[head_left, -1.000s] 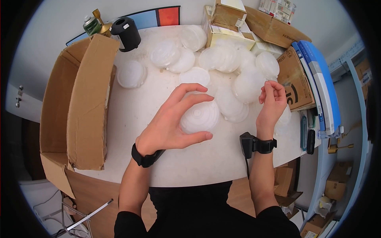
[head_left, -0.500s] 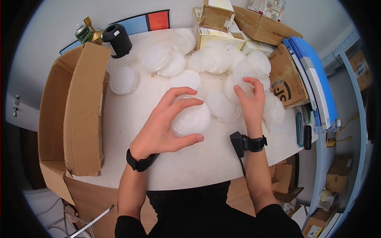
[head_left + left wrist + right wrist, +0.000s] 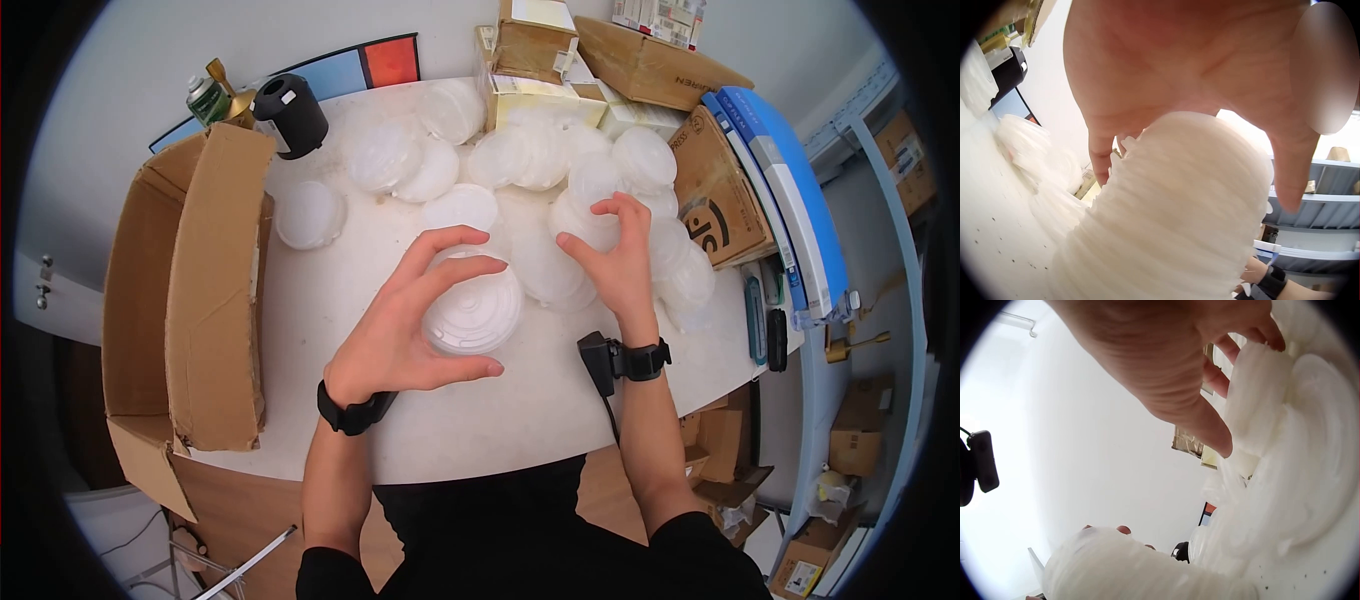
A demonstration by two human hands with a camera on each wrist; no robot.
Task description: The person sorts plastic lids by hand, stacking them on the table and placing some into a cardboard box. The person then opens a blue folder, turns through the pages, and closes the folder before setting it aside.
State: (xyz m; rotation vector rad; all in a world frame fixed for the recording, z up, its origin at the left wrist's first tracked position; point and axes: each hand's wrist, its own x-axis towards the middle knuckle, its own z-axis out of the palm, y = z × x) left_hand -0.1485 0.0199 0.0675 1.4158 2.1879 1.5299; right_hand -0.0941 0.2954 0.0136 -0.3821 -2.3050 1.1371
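Note:
In the head view my left hand (image 3: 400, 325) curves its thumb and fingers round a stack of round white plastic lids (image 3: 475, 315). The left wrist view shows that stack as a tall ribbed column (image 3: 1172, 200) below the palm, between thumb and fingers. My right hand (image 3: 622, 262) reaches over the lid pile at the right, thumb and index finger spread apart. In the right wrist view a short bundle of lids (image 3: 1257, 400) is between its thumb and fingers, with a fingertip right at the bundle's top edge.
More lid stacks (image 3: 385, 155) lie across the back of the white table (image 3: 450, 420). An open cardboard box (image 3: 215, 300) stands at the left, near a black cylinder (image 3: 290, 115). Cartons (image 3: 540, 50) line the back; blue binders (image 3: 790, 200) stand at the right.
My right hand has unfolded its fingers, spread thumb from index finger and moved left over the lid pile. The left hand stays round its stack; the head view has shifted slightly.

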